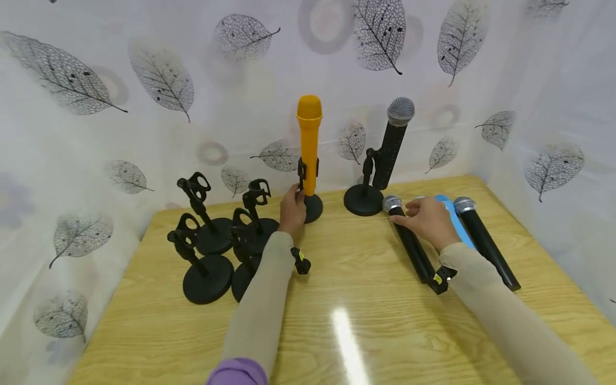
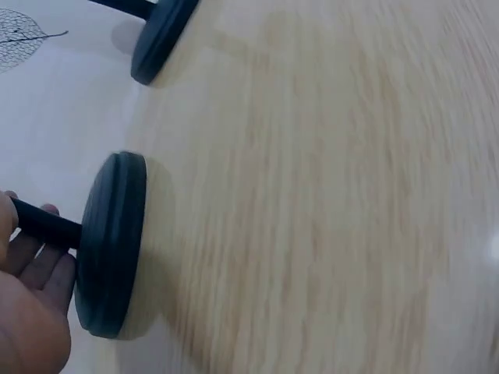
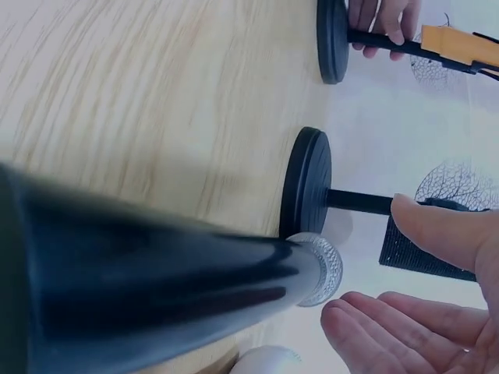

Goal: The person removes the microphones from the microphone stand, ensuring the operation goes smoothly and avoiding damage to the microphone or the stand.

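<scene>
My left hand (image 1: 292,211) grips the post of a black microphone stand (image 1: 314,208), its fingers round the post just above the round base. An orange-yellow microphone (image 1: 309,144) stands upright in that stand's clip. Over a black microphone (image 1: 413,251) with a silver mesh head, lying on the table, hovers my right hand (image 1: 430,220). In the right wrist view its thumb (image 3: 433,230) and fingers are spread apart near the mesh head, holding nothing. Beside it, a second stand (image 1: 363,200) carries a tilted black microphone (image 1: 391,149) with a silver head.
Several bare black stands (image 1: 207,278) cluster on the left of the wooden table (image 1: 366,272), near my left forearm. Right of my right hand lie a light-blue microphone (image 1: 456,219) and another black one (image 1: 486,243). A leaf-patterned curtain (image 1: 260,101) hangs behind.
</scene>
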Demonstrator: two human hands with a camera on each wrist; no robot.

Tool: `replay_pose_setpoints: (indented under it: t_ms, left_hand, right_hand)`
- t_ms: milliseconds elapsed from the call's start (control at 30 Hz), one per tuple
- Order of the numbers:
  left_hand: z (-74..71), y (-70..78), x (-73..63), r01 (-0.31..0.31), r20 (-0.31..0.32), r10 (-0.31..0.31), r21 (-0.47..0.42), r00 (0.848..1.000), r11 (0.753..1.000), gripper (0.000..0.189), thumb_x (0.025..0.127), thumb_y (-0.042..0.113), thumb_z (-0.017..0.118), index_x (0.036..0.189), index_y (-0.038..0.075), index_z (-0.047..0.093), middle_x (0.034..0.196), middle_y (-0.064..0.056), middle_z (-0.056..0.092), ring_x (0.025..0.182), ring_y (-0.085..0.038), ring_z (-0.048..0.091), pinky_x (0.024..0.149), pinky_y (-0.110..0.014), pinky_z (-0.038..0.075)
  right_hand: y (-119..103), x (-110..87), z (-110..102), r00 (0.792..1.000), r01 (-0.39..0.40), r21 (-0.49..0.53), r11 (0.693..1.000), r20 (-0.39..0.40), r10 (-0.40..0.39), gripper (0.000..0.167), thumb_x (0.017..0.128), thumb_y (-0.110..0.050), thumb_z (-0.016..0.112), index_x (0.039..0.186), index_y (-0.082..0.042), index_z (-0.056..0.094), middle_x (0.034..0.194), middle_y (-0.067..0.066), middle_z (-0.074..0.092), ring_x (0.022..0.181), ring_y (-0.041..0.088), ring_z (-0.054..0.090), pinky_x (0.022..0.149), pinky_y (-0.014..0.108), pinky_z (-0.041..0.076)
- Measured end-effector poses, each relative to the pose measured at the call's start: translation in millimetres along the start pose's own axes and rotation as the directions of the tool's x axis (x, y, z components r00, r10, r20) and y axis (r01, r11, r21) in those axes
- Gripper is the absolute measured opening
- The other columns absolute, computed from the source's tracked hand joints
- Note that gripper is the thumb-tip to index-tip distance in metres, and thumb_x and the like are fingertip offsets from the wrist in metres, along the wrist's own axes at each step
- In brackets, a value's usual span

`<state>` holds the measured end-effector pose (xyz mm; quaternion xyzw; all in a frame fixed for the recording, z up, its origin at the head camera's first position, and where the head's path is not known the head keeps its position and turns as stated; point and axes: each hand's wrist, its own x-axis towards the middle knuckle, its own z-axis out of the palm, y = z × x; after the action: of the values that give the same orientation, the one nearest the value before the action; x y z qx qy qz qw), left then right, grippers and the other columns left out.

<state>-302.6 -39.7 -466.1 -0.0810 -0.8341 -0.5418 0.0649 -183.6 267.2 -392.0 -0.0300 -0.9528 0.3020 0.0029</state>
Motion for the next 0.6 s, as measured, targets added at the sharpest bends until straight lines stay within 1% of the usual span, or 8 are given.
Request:
replay_pose_setpoints:
  t_ms: [33,167,267,467,500,600]
  left_hand:
    - [-1.2,-1.1,-0.8,-0.006,0.004,0.006,0.012,1.000,1.000,0.036,0.111,0.019,0.042,0.144,0.008,0.051,0.131,-0.015,0.064,0.105,-0.031,0.065,0.089,-0.044,0.052]
    - [-6.1,-2.1,-5.7,-0.025,0.003,0.025,0.071,1.000,0.997,0.034,0.111,0.016,0.041,0.142,0.007,0.053,0.126,-0.016,0.067,0.099,-0.032,0.066,0.084,-0.044,0.052]
    - [-9.0,0.6,-10.9,-0.028,0.002,0.028,0.119,1.000,0.992,0.033,0.111,0.017,0.042,0.140,0.007,0.055,0.127,-0.016,0.067,0.107,-0.030,0.066,0.088,-0.044,0.052]
    - [-9.6,7.7,-18.6,-0.006,0.020,0.003,0.166,1.000,0.986,0.031,0.111,0.018,0.043,0.138,0.009,0.055,0.127,-0.013,0.067,0.111,-0.029,0.066,0.092,-0.045,0.054]
    - [-9.4,9.8,-19.4,-0.004,0.028,-0.001,0.174,1.000,0.985,0.030,0.111,0.019,0.043,0.136,0.009,0.056,0.126,-0.013,0.068,0.110,-0.028,0.067,0.090,-0.044,0.054]
    - [-9.4,15.8,-22.0,0.010,0.060,-0.021,0.189,0.998,0.982,0.027,0.111,0.020,0.042,0.132,0.009,0.056,0.122,-0.012,0.069,0.099,-0.025,0.068,0.080,-0.039,0.053]
  right_hand:
    - [-1.7,-0.2,1.0,1.000,0.005,0.002,1.000,0.000,-0.005,0.068,0.091,-0.042,0.076,0.131,0.011,0.060,0.119,0.029,0.067,0.107,0.045,0.065,0.087,0.058,0.054]
    - [-6.8,-0.3,5.4,1.000,0.024,0.023,0.999,0.005,-0.024,0.063,0.092,-0.038,0.076,0.129,0.011,0.062,0.117,0.028,0.068,0.106,0.044,0.066,0.086,0.056,0.055]
    - [-8.4,0.1,8.8,1.000,0.026,0.042,0.999,0.014,-0.027,0.059,0.093,-0.036,0.076,0.128,0.010,0.063,0.116,0.027,0.069,0.106,0.044,0.067,0.085,0.054,0.055]
    - [-9.3,2.5,14.4,0.998,0.060,0.053,0.997,0.003,-0.060,0.055,0.092,-0.033,0.076,0.127,0.009,0.065,0.112,0.026,0.071,0.102,0.041,0.069,0.084,0.053,0.056]
    - [-9.6,3.1,14.9,0.998,0.066,0.058,0.996,0.004,-0.066,0.055,0.093,-0.033,0.076,0.127,0.009,0.064,0.112,0.026,0.071,0.102,0.041,0.069,0.085,0.053,0.056]
    - [-12.0,5.1,16.6,0.998,0.069,0.076,0.995,0.007,-0.070,0.055,0.093,-0.033,0.075,0.128,0.008,0.064,0.112,0.025,0.071,0.101,0.040,0.069,0.086,0.053,0.056]
